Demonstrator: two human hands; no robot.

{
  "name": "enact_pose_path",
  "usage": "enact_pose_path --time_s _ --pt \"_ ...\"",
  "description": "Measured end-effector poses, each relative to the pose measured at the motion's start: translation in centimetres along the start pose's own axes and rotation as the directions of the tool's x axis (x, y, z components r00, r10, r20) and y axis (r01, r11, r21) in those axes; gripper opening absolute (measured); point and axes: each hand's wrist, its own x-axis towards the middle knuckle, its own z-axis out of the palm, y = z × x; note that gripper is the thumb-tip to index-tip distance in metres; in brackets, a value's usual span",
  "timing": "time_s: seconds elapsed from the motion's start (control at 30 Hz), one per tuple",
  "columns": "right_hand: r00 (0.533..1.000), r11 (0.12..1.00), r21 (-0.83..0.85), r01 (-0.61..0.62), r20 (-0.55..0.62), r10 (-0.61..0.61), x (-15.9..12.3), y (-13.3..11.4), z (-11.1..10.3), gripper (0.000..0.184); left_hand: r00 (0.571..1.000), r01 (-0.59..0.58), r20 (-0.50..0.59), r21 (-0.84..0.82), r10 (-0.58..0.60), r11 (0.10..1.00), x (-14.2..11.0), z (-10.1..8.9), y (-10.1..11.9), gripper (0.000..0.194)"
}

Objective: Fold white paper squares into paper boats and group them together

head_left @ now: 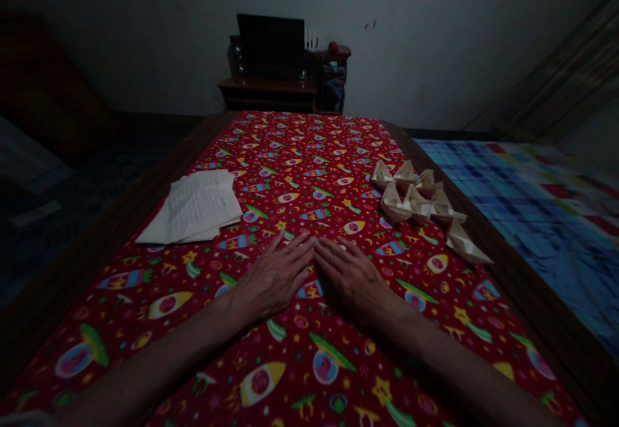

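My left hand [283,271] and my right hand [349,271] lie flat on the red patterned cloth [271,382], fingers stretched out and fingertips meeting in the middle. Beneath them a thin pale edge, seemingly paper [351,244], peeks out; most of it is covered by my fingers, so its shape is hidden. Left of my hands sits a loose stack of paper sheets [198,211] with writing on the top one. To the right, several folded paper boats [416,204] stand bunched together, one of them nearer to me along the table's right side.
Dark wooden borders [512,272] run along both sides of the cloth. Beyond the far end stand a black monitor [271,41] with speakers on a wooden desk [268,88] and a red telephone [339,49]. A blue checked sheet [488,188] spreads at the right.
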Motion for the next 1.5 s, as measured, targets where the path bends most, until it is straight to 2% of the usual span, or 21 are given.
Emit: enact_pose_path --time_s 0.07,0.17,0.23,0.47,0.63,0.77,0.9,1.07,1.17,1.27,1.37,1.5 --pt "0.997 0.997 0.070 0.010 0.073 -0.015 -0.4 -0.2 -0.2 0.053 1.000 0.006 0.004 -0.002 -0.006 1.000 -0.2 -0.1 0.0 0.043" --pt "0.985 0.992 0.117 -0.039 0.172 0.019 -1.0 -0.2 -0.6 0.058 1.000 0.013 -0.003 0.016 -0.013 1.000 -0.9 -0.4 -0.1 0.043" --pt "0.981 0.991 0.113 -0.064 0.188 0.042 -1.5 0.0 -0.9 0.057 0.999 0.032 -0.010 0.035 -0.031 0.999 -1.6 -0.5 -0.3 0.043" --pt "0.994 0.998 0.043 -0.049 0.105 0.044 -2.9 0.5 -0.8 0.058 0.996 0.082 -0.048 0.080 -0.078 0.993 -3.1 -0.7 -0.8 0.040" --pt "0.998 1.000 -0.024 -0.014 0.056 0.016 -2.1 -0.2 -0.1 0.050 0.999 0.032 -0.035 0.040 -0.031 0.999 -1.8 -0.3 0.4 0.042" --pt "0.999 1.000 0.015 0.009 0.045 -0.009 -1.0 -0.5 0.3 0.051 1.000 -0.014 -0.017 0.008 0.014 1.000 -0.8 -0.2 0.9 0.046" --pt "0.999 0.998 0.060 -0.005 0.054 0.002 -1.9 0.3 0.2 0.053 1.000 0.009 -0.022 0.005 -0.009 1.000 -1.8 -0.5 -0.2 0.043" --pt "1.000 0.998 0.063 -0.017 -0.014 0.018 -3.2 1.1 0.4 0.049 0.996 0.050 -0.072 0.002 -0.050 0.999 -3.3 -0.4 -1.6 0.040" --pt "0.999 0.999 0.023 -0.036 -0.014 0.036 -2.2 0.9 0.4 0.034 0.987 0.055 -0.147 -0.079 -0.067 0.995 -2.8 -0.1 -1.9 0.034" --pt "0.994 0.991 -0.076 -0.108 0.027 0.110 -0.4 0.6 0.1 0.015 0.971 0.058 -0.214 -0.207 -0.103 0.977 -1.3 0.0 -2.1 0.033" --pt "0.994 0.986 -0.136 -0.099 0.038 0.105 1.2 0.4 -0.3 0.016 0.964 0.014 -0.254 -0.266 -0.085 0.964 0.1 0.1 -2.3 0.034" --pt "0.995 0.986 -0.139 -0.088 0.037 0.094 1.9 0.5 -0.3 0.015 0.958 -0.006 -0.277 -0.271 -0.072 0.963 1.0 0.5 -2.5 0.027"
